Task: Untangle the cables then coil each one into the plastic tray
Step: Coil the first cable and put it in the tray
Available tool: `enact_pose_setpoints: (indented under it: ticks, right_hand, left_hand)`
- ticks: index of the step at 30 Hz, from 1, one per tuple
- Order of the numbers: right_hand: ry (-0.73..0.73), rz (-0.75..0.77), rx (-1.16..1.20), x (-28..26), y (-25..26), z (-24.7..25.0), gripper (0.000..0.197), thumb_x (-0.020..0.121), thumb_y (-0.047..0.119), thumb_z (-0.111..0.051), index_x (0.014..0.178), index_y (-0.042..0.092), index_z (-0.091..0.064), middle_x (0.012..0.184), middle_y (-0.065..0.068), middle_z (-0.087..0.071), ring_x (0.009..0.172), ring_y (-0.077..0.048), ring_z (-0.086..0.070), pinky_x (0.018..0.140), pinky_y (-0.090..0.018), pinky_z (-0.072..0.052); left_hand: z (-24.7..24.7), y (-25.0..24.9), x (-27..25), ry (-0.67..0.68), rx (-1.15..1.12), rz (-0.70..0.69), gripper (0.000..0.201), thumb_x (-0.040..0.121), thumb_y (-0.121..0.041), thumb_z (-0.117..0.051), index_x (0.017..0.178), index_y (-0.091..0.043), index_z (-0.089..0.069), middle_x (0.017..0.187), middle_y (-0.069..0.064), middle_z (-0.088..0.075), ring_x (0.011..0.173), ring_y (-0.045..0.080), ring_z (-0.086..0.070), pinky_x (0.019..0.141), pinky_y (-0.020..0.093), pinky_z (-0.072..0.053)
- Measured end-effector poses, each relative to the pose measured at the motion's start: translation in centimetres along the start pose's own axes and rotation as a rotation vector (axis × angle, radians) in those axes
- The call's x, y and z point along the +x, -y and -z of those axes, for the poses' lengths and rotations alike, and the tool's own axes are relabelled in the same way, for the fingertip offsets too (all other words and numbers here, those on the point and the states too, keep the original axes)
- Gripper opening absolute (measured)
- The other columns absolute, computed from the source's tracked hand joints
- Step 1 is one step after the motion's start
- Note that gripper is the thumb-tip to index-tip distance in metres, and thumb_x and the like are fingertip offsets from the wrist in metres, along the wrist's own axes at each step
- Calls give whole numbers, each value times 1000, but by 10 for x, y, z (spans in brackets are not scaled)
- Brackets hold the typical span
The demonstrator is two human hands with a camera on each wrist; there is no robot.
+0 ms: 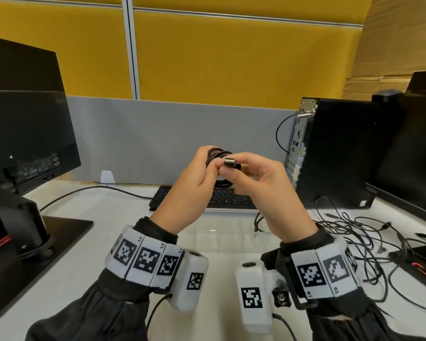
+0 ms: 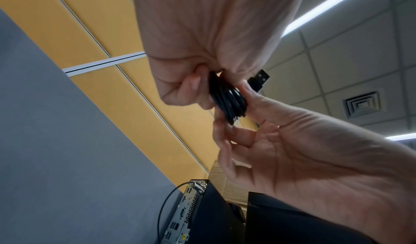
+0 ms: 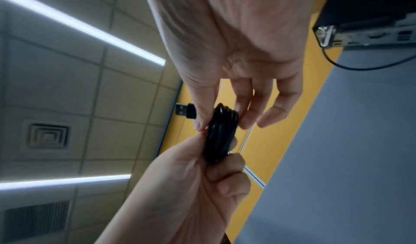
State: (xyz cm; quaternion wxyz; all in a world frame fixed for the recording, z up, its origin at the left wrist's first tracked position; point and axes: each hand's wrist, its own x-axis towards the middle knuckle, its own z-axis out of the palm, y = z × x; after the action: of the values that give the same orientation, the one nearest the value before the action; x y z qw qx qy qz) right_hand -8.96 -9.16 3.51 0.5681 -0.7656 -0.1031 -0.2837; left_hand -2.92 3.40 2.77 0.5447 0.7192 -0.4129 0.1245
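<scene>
Both hands grip one coiled black cable [image 1: 220, 166] above keyboard [image 1: 207, 196]: left hand [image 1: 190, 183] clamps coil, right hand [image 1: 258, 185] pinches USB plug [image 1: 229, 161]. Clear tray [image 1: 221, 238] directly below, nearer the wrists; tangle [image 1: 359, 242] right of it.

Office: desk partition [image 1: 182, 134], monitor [image 1: 22, 114], keyboard [image 1: 221, 196].
</scene>
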Motion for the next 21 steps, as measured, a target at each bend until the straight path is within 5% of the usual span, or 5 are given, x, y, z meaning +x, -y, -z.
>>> enact_pose_setpoints:
  ticks: [4, 9, 13, 17, 21]
  right_hand:
    - [-223, 274, -217, 0, 8, 3, 13, 82, 18, -69, 84, 31, -69, 91, 6, -63, 85, -2, -59, 72, -10, -43]
    - [-252, 434, -283, -8, 27, 11, 11, 83, 17, -70, 83, 27, -67, 85, 9, -66, 76, -6, -62, 66, -19, -50]
    - [-139, 389, -584, -10, 24, 20, 6, 84, 12, -68, 85, 19, -67, 80, 8, -62, 74, -6, -59, 67, -18, -49]
    - [68, 267, -1015, -8, 8, 8, 30, 94, 6, -46, 119, 19, -56, 92, 10, -40, 89, -15, -52, 79, -32, -45]
    - [96, 194, -892, -10, 10, -6, 14, 99, 15, -35, 104, 16, -48, 85, 6, -44, 79, -18, -48, 71, -34, -40]
  left_hand:
    - [-3, -1, -2, -89, 45, 37, 17, 100, -27, -34, 116, -25, -35, 95, -7, -53, 88, 18, -56, 81, 36, -45]
    - [0, -2, 1, -128, 152, -38, 16, 100, -28, -31, 100, -19, -44, 77, 1, -52, 66, 16, -46, 60, 28, -39]
    - [4, 6, 2, -169, 342, -33, 20, 100, -30, -30, 100, -15, -44, 73, -5, -47, 62, 11, -44, 55, 27, -33]
    - [2, 8, 1, -205, 509, -79, 20, 100, -30, -30, 100, -14, -42, 78, -3, -49, 65, 18, -49, 57, 32, -36]
    - [1, 5, 0, -232, 550, -140, 26, 100, -29, -30, 107, -10, -45, 86, 2, -55, 69, 24, -54, 61, 40, -44]
